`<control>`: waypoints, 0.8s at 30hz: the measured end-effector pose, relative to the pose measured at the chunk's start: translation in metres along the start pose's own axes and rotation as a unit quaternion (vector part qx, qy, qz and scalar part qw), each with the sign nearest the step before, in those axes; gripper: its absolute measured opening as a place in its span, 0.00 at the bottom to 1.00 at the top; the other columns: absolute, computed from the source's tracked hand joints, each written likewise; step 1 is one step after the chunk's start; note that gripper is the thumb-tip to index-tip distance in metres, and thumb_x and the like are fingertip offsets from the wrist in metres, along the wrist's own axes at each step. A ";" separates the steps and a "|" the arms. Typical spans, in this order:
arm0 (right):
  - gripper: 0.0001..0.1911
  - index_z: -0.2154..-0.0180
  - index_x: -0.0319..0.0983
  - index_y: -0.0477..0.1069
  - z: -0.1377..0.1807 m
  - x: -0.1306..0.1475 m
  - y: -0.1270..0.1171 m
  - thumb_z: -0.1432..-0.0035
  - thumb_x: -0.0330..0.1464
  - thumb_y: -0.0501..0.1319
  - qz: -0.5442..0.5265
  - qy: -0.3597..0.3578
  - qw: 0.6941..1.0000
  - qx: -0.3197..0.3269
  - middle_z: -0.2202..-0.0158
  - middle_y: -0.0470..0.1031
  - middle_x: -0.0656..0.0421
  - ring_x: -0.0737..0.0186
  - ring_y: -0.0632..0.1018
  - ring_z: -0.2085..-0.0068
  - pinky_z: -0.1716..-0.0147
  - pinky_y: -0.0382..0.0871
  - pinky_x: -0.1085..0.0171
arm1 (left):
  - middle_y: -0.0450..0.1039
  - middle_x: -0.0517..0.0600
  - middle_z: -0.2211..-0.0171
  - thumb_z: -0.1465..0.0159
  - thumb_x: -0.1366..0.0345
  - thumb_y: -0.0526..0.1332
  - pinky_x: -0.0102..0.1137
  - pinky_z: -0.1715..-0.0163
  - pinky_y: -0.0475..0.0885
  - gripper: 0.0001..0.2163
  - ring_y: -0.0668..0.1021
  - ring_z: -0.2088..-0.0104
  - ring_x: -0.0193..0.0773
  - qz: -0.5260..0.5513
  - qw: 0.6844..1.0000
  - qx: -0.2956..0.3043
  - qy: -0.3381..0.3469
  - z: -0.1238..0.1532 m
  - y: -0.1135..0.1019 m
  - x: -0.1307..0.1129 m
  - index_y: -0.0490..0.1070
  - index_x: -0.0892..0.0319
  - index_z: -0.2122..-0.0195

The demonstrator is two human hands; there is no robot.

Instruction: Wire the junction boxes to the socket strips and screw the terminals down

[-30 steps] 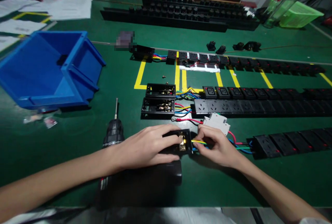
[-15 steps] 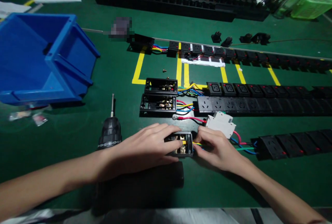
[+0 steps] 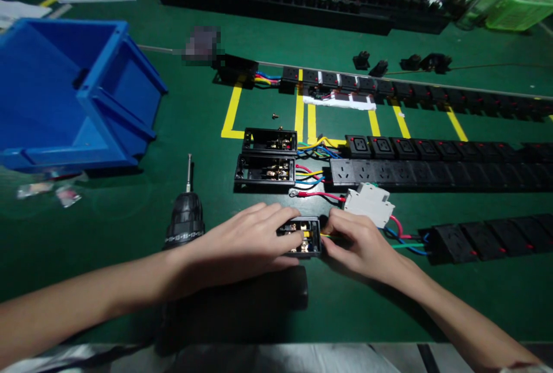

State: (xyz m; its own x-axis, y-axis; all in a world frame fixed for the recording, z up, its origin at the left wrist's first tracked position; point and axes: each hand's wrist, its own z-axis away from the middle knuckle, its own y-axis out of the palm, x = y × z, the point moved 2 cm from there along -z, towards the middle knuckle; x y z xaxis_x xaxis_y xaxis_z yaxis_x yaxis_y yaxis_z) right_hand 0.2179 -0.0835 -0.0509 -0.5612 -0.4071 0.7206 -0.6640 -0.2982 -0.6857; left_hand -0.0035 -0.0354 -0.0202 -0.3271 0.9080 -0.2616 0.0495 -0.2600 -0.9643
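My left hand (image 3: 248, 240) is wrapped over a small black terminal box (image 3: 317, 252), its fingertips at the brass terminals inside. Much of the box is hidden under that hand. At the box's right end, my right hand (image 3: 360, 243) pinches a yellow-green wire (image 3: 325, 235) that enters the box. A white circuit breaker (image 3: 368, 204) lies just beyond my right hand, with a red wire (image 3: 319, 194) ending in a ring lug. Blue, green and red wires run right to a black socket strip (image 3: 479, 240). Below my left forearm lies a black power drill (image 3: 185, 214), its bit pointing away.
Two open black boxes (image 3: 265, 169) with wired socket strips (image 3: 389, 171) lie beyond my hands. A blue bin (image 3: 116, 102) stands at left, small plastic bags (image 3: 68, 195) before it. Farther back are another strip (image 3: 401, 90), black housings (image 3: 276, 7) and a green basket (image 3: 514, 7).
Both hands keep nearly the same hold on the box and wire. The whole view has shifted very slightly; less of the wire shows between box and right hand.
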 end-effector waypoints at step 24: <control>0.06 0.63 0.36 0.65 0.002 0.000 0.007 0.34 0.30 0.52 0.067 0.003 0.998 0.004 0.67 0.67 0.58 0.68 0.69 0.67 0.68 0.57 0.67 | 0.63 0.59 0.46 0.30 0.55 0.51 0.41 0.55 0.70 0.14 0.71 0.50 0.49 -0.018 0.999 -0.003 0.026 0.001 -0.003 0.001 0.66 0.56 0.49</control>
State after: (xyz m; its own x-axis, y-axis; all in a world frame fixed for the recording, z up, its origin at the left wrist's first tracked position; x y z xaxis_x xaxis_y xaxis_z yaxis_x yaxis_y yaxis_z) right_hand 0.2147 -0.0872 -0.0559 -0.6474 -0.4387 0.6231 -0.5786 -0.2493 -0.7766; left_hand -0.0044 -0.0344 -0.0178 -0.2784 0.9330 -0.2281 0.0437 -0.2250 -0.9734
